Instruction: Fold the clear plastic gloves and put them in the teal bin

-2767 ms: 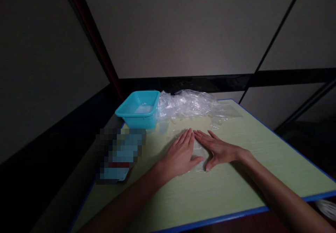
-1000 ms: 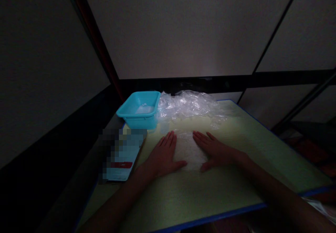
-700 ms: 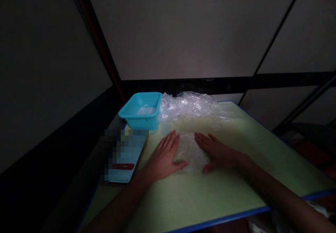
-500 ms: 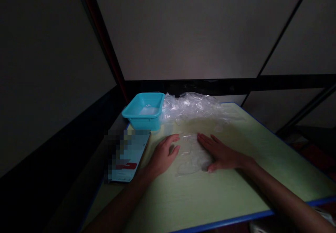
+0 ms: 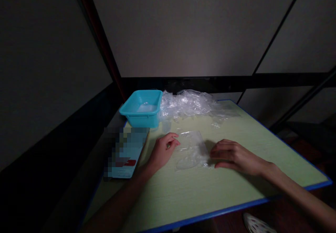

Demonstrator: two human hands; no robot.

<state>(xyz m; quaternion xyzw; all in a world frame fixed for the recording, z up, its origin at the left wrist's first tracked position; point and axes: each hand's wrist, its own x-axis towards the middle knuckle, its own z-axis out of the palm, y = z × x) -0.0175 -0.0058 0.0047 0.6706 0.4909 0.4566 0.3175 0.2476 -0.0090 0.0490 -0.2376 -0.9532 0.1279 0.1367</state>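
Note:
A clear flat plastic bag [image 5: 191, 152] lies on the pale green table in front of me. At its left edge is my left hand [image 5: 163, 150], its thumb and forefinger closed together in a pinch on the bag's border. My right hand [image 5: 236, 156] hovers just right of the bag, apart from it, with curved fingers and the thumb held away. Nothing shows in the right hand.
A turquoise plastic basket [image 5: 141, 108] stands at the back left, with clear material inside. Beside it lies a heap of crumpled clear plastic [image 5: 194, 103]. A flat light-blue box, partly pixelated [image 5: 126, 170], rests at the left edge. The table [image 5: 168, 201] has a blue rim.
My right hand has lifted off the bag and moved right, its fingers now curved. The left thumb and forefinger have come together. The view has shifted slightly.

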